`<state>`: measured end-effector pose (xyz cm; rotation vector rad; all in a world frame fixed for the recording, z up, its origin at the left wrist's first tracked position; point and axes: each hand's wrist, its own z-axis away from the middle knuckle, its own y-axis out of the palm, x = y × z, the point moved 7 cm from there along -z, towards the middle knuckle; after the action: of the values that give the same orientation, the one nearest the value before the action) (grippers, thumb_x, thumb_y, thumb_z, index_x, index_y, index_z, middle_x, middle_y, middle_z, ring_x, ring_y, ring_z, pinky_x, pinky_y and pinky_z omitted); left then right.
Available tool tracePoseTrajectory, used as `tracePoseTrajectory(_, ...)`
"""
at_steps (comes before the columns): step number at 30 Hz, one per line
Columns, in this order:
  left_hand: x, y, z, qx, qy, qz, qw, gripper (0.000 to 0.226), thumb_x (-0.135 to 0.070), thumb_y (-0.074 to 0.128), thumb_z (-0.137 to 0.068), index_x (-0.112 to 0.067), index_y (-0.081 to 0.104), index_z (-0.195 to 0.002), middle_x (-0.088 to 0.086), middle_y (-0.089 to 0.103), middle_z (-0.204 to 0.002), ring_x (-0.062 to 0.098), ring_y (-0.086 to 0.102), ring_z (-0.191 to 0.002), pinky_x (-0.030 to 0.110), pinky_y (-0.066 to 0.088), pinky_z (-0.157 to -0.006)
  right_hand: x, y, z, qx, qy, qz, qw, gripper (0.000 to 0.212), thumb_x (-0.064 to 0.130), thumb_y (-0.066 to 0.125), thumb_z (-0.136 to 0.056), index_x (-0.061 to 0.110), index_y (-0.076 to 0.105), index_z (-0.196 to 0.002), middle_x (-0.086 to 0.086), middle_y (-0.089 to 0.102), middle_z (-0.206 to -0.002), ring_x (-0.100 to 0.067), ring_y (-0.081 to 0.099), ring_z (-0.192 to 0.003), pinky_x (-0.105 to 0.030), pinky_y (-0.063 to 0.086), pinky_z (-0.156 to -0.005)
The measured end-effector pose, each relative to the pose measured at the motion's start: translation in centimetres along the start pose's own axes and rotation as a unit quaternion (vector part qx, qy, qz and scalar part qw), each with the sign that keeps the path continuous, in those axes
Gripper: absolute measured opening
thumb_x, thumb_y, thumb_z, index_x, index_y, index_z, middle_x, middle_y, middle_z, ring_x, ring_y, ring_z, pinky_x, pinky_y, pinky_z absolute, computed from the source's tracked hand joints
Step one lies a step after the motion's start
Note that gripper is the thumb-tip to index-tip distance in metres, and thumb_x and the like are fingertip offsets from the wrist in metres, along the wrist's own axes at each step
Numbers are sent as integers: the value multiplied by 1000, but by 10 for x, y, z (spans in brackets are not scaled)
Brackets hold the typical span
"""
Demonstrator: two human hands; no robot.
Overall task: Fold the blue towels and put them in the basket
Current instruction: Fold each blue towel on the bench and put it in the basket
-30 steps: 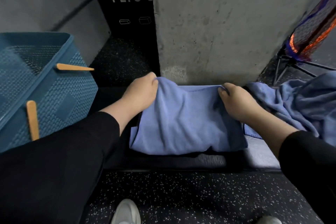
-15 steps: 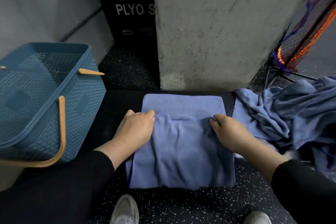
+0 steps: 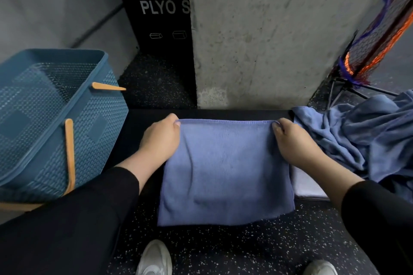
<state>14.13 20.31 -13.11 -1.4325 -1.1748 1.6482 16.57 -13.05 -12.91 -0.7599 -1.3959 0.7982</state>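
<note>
Now the folding step is in hand. The left hand [image 3: 159, 140] pinches the far left corner of the blue towel [image 3: 225, 174], and the right hand [image 3: 292, 143] pinches its far right corner; the fingers of both are curled on the hemmed edge. This edge lies on a low dark bench [image 3: 245, 114] in front of the concrete pillar [image 3: 268, 35], and the near part of the towel hangs over the front of the bench toward the speckled floor [image 3: 223, 248]. The towel looks already doubled, but how many layers it has cannot be told.

To the right, touching the bench, a heap of unfolded towels [image 3: 362, 136] waits. The basket [image 3: 55, 118] stands to the left, well apart from the towel, and no towel shows inside it.

Probably the next move calls for one more fold, so that the piece becomes small enough. For this the person must keep the corners matched, bring one edge onto the other, smooth it, then carry it left into the basket.
</note>
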Motion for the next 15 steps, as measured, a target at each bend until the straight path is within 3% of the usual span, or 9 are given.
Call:
tracePoseTrajectory(4, -1, 8, -22, -4, -3, -45, 999, 28, -32, 42, -104, -19, 53, -81, 1, 60, -80, 25, 52, -72, 34, 39, -61, -1, 1, -23, -5, -7, 45, 999, 39, 32, 38, -105, 10, 45, -74, -1, 50, -66, -29, 48, -70, -34, 28, -64)
tracePoseTrajectory(6, -2, 11, -26, -11, 0, -53, 999, 25, -30, 47, -102, -19, 59, -83, 2, 64, -84, 24, 54, -72, 34, 43, -61, 1, 5, -28, -5, -29, 109, 994, 35, 32, 43, -104, 10, 47, -77, -8, 57, -73, -29, 48, -68, -36, 28, -61)
tracePoseTrajectory(8, -4, 14, -29, -13, 22, -55, 998, 16, -30, 52, -101, -22, 66, -100, 0, 61, -99, 22, 55, -82, 36, 47, -66, 2, 9, -31, -22, -71, 162, 984, 25, 32, 52, -100, 10, 56, -90, -11, 61, -88, -32, 53, -74, -37, 36, -60)
tracePoseTrajectory(11, -3, 22, -35, 28, 57, -44, 997, 35, -29, 53, -101, -23, 58, -136, 2, 53, -127, 25, 55, -110, 44, 51, -87, 2, 14, -34, -12, -104, 165, 981, 21, 33, 60, -95, 18, 61, -110, -7, 55, -108, -33, 59, -89, -44, 52, -71)
tracePoseTrajectory(13, -1, 22, -39, 48, 62, -34, 996, 31, -28, 54, -101, -23, 61, -130, 0, 55, -121, 26, 57, -110, 45, 51, -89, 2, 13, -39, 17, -104, 167, 980, 26, 33, 62, -93, 19, 62, -116, -6, 57, -113, -33, 60, -98, -45, 52, -79)
tracePoseTrajectory(15, -1, 20, -38, 60, 57, -33, 996, 15, -29, 54, -99, -24, 64, -110, -4, 55, -105, 23, 58, -100, 44, 52, -84, -1, 10, -42, 28, -91, 173, 980, 22, 34, 62, -93, 17, 61, -107, -7, 62, -109, -31, 60, -98, -41, 51, -79)
